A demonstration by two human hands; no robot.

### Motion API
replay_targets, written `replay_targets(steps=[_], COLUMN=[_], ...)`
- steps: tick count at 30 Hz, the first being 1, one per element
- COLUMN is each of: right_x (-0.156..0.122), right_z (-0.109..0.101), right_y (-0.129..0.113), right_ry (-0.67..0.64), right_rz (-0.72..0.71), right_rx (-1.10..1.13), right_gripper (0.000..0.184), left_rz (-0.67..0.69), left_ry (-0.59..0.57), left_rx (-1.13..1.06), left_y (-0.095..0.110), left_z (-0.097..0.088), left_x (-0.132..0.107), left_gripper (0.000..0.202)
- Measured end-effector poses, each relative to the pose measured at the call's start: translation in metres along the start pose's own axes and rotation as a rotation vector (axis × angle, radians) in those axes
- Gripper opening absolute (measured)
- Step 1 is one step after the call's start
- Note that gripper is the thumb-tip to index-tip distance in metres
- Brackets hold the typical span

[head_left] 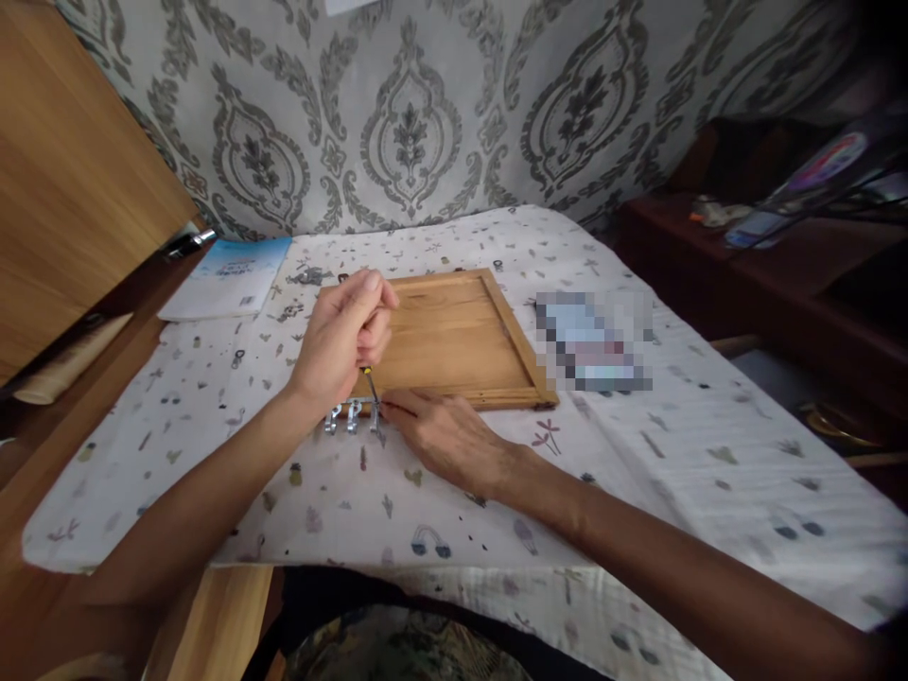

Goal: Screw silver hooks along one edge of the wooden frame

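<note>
A white surface (673,511) with a small printed pattern spreads beneath and around both sets of fingers. On it, a framed wooden panel (454,331) lies flat, extending beyond and to the right of the left fingers, its near edge just beside the right ones. A blue-and-white booklet (234,276) rests well apart, beyond and to the left of the left fingers; a pixelated object (585,340) sits off to the right. The left hand (344,336) is clenched around a screwdriver, while the right hand (450,433) has its fingertips drawn together; whether they pinch anything cannot be told. Metal hooks (353,418) line the panel's near edge, below the left fingers and left of the right fingertips. The slim screwdriver (372,384) points down from the left fist towards the hooks' right end.
</note>
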State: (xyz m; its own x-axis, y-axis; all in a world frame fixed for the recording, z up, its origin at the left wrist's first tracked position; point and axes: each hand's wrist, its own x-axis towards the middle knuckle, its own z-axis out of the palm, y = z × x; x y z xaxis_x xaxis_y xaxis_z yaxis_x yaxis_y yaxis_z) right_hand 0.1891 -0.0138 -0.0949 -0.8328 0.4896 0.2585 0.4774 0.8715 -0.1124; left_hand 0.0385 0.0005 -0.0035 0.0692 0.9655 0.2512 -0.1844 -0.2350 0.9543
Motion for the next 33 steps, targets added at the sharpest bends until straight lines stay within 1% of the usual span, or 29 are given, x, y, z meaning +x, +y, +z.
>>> replay_targets(steps=[2,3,7,9,12,16,20,24,28,30,33], right_x=[-0.002,-0.003,-0.006,-0.005,-0.005,-0.005,-0.005,-0.003,-0.003,-0.003,-0.003], right_z=[0.006,0.009,0.014,0.013,0.01,0.009,0.008,0.005,0.004,0.004,0.004], right_y=[0.001,0.001,-0.001,-0.001,-0.002,0.0,0.004,0.007,0.007,0.007,0.006], right_ry=[0.065,0.088,0.131,0.127,0.106,0.106,0.075,0.068,0.079,0.081,0.08], right_rz=[-0.014,-0.011,-0.008,-0.007,0.001,-0.01,-0.017,-0.024,-0.027,-0.028,-0.03], right_rx=[-0.002,-0.004,0.006,0.015,0.013,0.032,0.07,0.108,0.095,0.089,0.088], right_gripper=[0.023,0.023,0.025,0.026,0.027,0.028,0.031,0.035,0.033,0.032,0.032], left_rz=[-0.02,-0.014,0.068,0.101,0.116,0.076,0.027,0.019,0.014,-0.005,-0.062], left_ry=[-0.029,-0.005,0.197,0.218,0.162,0.082,0.045,0.019,-0.011,-0.083,-0.276], left_rx=[0.01,0.017,0.042,0.05,0.065,0.056,0.009,-0.005,0.006,0.007,0.01], left_y=[0.001,0.001,-0.001,-0.003,-0.006,-0.007,-0.005,-0.005,-0.004,-0.002,0.001], left_z=[-0.001,-0.001,0.003,0.005,0.006,0.004,0.001,0.002,0.001,0.0,-0.003], left_x=[0.001,0.001,-0.009,-0.013,-0.014,-0.007,-0.001,0.0,0.0,0.0,0.0], left_gripper=[0.033,0.034,0.034,0.033,0.033,0.035,0.035,0.033,0.031,0.03,0.026])
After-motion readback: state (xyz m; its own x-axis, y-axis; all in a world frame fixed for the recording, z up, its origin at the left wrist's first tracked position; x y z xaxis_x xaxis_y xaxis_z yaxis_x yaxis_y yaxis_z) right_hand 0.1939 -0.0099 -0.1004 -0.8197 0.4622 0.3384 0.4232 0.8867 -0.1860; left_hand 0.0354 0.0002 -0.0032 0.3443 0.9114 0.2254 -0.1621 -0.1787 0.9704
